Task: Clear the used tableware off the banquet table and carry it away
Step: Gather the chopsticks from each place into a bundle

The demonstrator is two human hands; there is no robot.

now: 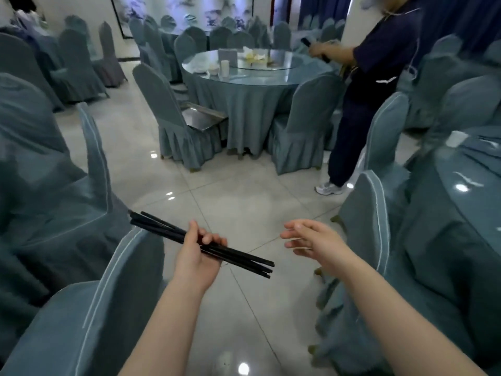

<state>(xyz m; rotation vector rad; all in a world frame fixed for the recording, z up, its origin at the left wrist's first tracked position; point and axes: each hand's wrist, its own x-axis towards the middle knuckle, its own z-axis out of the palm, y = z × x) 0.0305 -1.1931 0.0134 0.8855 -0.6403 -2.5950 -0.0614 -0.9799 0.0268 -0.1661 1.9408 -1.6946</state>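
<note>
Glossy pale tiled floor (217, 191) runs down the middle, lights glinting off it. Blue-grey covered chairs (176, 123) crowd both sides. One chair seat carries a metal tray (202, 118). On the right stands a person in dark clothes (363, 104), white sneaker (326, 189) planted on the floor. An ink landscape painting (184, 12) hangs on the far wall.

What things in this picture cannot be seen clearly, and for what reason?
- Chopsticks, head view: the left hand covers their middle, so the exact count is unclear.
- Items on the far round table: too small and blurred to name.
- Metal tray on the chair: partly hidden under the tablecloth.
- Right table: cut off by the frame edge.
- Right hand: open, slightly blurred.
</note>
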